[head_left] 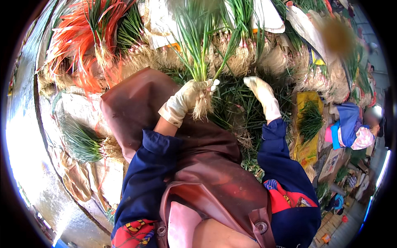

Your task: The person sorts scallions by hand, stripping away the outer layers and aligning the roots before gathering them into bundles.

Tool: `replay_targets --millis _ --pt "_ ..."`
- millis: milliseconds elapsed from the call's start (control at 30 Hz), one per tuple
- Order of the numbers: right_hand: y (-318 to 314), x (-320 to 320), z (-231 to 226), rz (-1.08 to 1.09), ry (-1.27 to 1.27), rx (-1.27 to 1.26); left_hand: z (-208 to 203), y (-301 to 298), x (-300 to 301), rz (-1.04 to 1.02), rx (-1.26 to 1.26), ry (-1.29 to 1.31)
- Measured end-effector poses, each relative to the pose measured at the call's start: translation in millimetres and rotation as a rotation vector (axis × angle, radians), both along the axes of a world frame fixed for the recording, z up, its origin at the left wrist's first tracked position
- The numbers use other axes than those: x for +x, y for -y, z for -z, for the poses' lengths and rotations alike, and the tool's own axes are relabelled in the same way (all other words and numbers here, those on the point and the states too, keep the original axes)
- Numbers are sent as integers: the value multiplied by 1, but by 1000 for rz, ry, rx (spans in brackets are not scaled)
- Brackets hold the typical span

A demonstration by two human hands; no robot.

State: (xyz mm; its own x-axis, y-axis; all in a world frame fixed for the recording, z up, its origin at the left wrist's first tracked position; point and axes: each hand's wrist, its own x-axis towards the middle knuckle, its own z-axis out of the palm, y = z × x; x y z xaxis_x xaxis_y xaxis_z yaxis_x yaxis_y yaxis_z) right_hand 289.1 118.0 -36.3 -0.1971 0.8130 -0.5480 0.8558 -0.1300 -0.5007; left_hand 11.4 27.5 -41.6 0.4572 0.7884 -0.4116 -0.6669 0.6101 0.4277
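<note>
In a pale work glove, my left hand (192,97) is closed round a bunch of spring onions (199,68). Its green leaves point away from me, and the stringy roots hang below my fist. White tips show beside my fingers. My right hand (261,94), also gloved, hovers to the right, apart from the bunch, above a heap of loose green leaves (237,103). Its fingers point away to the left; how far they are bent is hidden, and nothing shows in them.
Rooted spring onions (242,53) line the far side. Red-orange ribbons (84,33) lie at far left. Another bunch (84,142) rests on the left, and more greens (309,120) on a yellow sack (304,151). A brown apron (165,95) covers my lap. Another person (357,128) sits at right.
</note>
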Motion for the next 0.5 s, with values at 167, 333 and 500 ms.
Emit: replay_targets --millis 167,333,500 --pt "-13 -92 -12 -42 -786 -132 -8 3 -6 46 51 37" --pt "-52 -94 -23 747 -826 185 -151 36 -27 -473 127 234" --pt "-100 -75 -26 373 -20 381 -165 8 -60 -612 519 488"
